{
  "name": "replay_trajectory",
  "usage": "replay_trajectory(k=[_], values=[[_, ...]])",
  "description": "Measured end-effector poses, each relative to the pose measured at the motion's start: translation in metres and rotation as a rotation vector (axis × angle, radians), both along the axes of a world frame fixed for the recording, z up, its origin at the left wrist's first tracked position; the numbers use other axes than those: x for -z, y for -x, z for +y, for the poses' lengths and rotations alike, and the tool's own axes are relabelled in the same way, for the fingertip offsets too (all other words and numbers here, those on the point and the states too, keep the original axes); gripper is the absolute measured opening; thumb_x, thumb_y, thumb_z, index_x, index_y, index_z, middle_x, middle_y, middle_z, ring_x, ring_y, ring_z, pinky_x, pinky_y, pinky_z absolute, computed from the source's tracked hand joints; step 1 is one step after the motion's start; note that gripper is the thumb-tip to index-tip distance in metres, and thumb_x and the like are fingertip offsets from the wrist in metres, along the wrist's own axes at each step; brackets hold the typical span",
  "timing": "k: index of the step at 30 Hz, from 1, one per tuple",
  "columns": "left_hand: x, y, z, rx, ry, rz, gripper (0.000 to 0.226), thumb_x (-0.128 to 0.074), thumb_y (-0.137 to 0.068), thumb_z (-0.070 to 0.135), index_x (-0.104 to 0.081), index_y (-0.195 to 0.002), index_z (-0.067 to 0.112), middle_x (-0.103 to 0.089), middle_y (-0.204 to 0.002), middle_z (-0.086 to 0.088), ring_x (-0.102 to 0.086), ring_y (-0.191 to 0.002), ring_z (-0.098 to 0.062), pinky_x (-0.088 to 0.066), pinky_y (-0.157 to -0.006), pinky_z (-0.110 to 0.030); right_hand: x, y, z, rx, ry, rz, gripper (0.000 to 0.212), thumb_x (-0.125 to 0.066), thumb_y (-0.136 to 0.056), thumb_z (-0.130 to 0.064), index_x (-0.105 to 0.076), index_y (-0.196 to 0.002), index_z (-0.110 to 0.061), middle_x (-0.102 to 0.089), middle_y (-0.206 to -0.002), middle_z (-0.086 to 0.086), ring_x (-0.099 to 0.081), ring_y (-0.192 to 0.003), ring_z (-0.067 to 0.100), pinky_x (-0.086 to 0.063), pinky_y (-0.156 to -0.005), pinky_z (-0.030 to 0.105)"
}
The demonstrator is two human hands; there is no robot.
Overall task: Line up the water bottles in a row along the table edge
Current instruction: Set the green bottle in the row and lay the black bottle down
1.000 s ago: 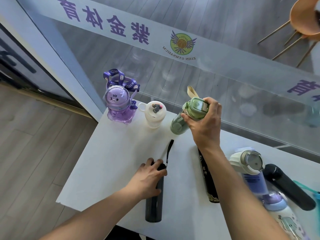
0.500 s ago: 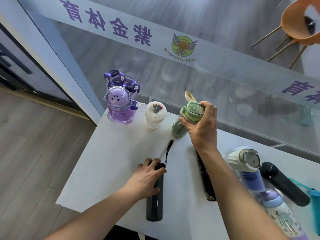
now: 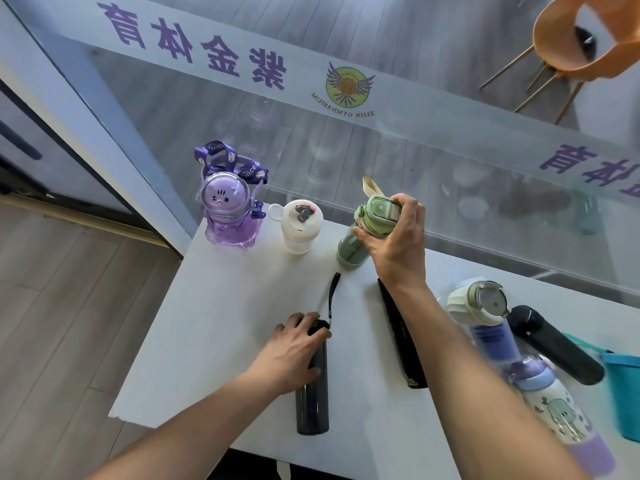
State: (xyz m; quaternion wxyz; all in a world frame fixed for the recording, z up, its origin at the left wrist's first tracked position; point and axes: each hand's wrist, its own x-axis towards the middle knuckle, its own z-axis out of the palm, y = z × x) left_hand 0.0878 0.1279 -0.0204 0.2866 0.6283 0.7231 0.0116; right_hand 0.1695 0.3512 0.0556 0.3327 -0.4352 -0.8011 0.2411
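My right hand (image 3: 394,244) grips the green bottle (image 3: 363,233) by its lid, fingers curled round the top. The bottle is at the far edge of the table (image 3: 221,306), a bit tilted, its base on or just above the surface; I cannot tell which. It sits to the right of the white bottle (image 3: 299,226), and the purple bottle (image 3: 230,209) is left of that one, so the row already has 2 upright and the green one makes no. 3, I think.

My left hand (image 3: 294,351) lies over the cap end of the dark grey bottle (image 3: 313,386), fingers bent round it. This bottle lies flat. Its long axis runs near-to-far, cap toward the row, base toward me, and its wrist strap (image 3: 333,296) points to the far edge.

This is what counts for the coming move: the free place in the row is to the right of the green bottle, far and to the right of my left hand, so the grey bottle must be stood up and carried across. The left hand is nearer to it and has it already.

Other bottles lying near my right arm: a black bottle (image 3: 398,334) under the forearm, a blue bottle w/ white lid (image 3: 481,313), another black flask (image 3: 554,344).
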Motion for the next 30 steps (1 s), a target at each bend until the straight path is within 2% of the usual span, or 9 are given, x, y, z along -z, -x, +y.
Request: replay_trajectory(k=[4, 7, 10, 18, 23, 30], values=[[0.001, -0.001, -0.002, 0.003, -0.014, 0.002, 0.064, -0.065, -0.080, 0.041, -0.038, -0.138, 0.031, -0.021, -0.158, -0.002, -0.022, -0.142, -0.028, -0.040, -0.102, -0.045, -0.001, 0.002, 0.000, 0.012, 0.008, -0.028, 0.072, -0.091, -0.067, -0.031, -0.047, -0.123, -0.015, -0.047, -0.116, 0.000, -0.047, -0.098, 0.010, -0.033, -0.087, 0.005], [0.001, -0.001, -0.002, 0.002, -0.028, 0.005, 0.064, -0.064, -0.082, 0.042, -0.037, -0.139, 0.031, -0.016, -0.160, -0.002, -0.018, -0.144, -0.028, -0.038, -0.104, -0.045, -0.005, 0.003, 0.001, 0.018, 0.020, -0.055, 0.074, -0.090, -0.068, -0.033, -0.045, -0.124, -0.016, -0.046, -0.116, 0.000, -0.052, -0.102, 0.019, -0.045, -0.091, 0.026], [-0.003, -0.002, 0.001, -0.014, -0.047, 0.013, 0.060, -0.061, -0.085, 0.040, -0.037, -0.139, 0.030, -0.018, -0.160, -0.002, -0.019, -0.145, -0.028, -0.036, -0.106, -0.044, -0.009, 0.003, -0.001, 0.009, 0.039, -0.105, 0.079, -0.089, -0.068, -0.037, -0.045, -0.130, -0.017, -0.048, -0.120, 0.004, -0.052, -0.106, 0.022, -0.047, -0.095, 0.035], [-0.018, -0.006, 0.027, -0.049, -0.097, 0.042, 0.054, -0.056, -0.090, 0.036, -0.038, -0.140, 0.030, -0.026, -0.157, -0.003, -0.028, -0.141, -0.029, -0.034, -0.108, -0.043, -0.022, -0.026, 0.000, 0.018, 0.074, -0.139, 0.091, -0.089, -0.069, -0.037, -0.043, -0.145, -0.019, -0.049, -0.131, 0.008, -0.054, -0.117, 0.025, -0.047, -0.101, 0.038], [-0.027, -0.025, 0.051, -0.059, -0.122, 0.050, 0.056, -0.056, -0.091, 0.037, -0.036, -0.142, 0.030, -0.026, -0.158, -0.003, -0.028, -0.141, -0.030, -0.035, -0.109, -0.043, -0.028, -0.075, 0.010, 0.054, 0.059, -0.163, 0.084, -0.086, -0.072, -0.037, -0.044, -0.143, -0.022, -0.050, -0.130, 0.005, -0.054, -0.116, 0.022, -0.049, -0.100, 0.044], [-0.034, -0.083, 0.091, -0.104, -0.110, 0.056, 0.055, -0.053, -0.093, 0.036, -0.037, -0.144, 0.029, -0.026, -0.158, -0.002, -0.026, -0.143, -0.028, -0.034, -0.111, -0.043, -0.021, -0.157, 0.025, 0.041, 0.075, -0.236, 0.074, -0.081, -0.078, -0.036, -0.046, -0.142, -0.023, -0.054, -0.127, 0.003, -0.054, -0.117, 0.022, -0.047, -0.100, 0.044]])
